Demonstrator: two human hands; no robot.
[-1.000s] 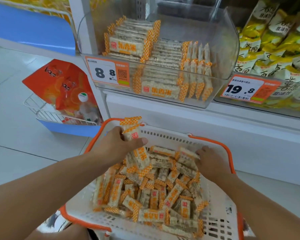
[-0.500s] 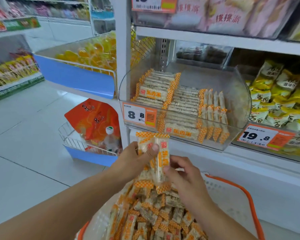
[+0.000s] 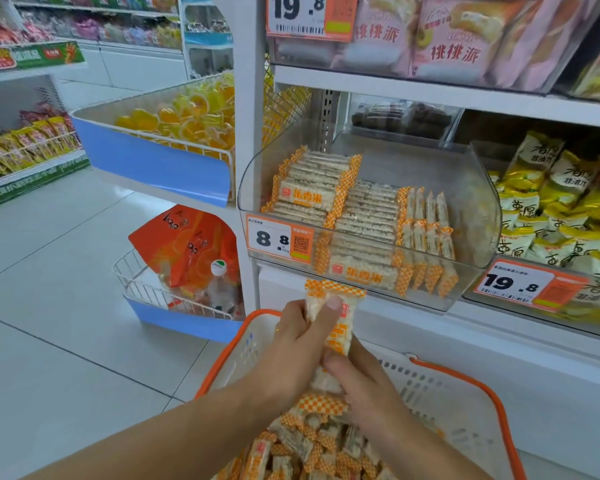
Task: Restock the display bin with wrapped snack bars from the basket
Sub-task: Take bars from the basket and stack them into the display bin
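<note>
both grips are closed on one small bundle of wrapped snack bars (image 3: pixel 333 327): the left hand (image 3: pixel 298 351) curls round its upper half, thumb across the front, and the right hand (image 3: pixel 364 386) pinches the lower end. judged best now: square the bars flush, keep them upright, then lift toward the clear display bin (image 3: pixel 478 209) at one o'clock, aiming for its open gap behind the standing row. the orange-rimmed basket (image 3: pixel 465 379) sits directly below.
</note>
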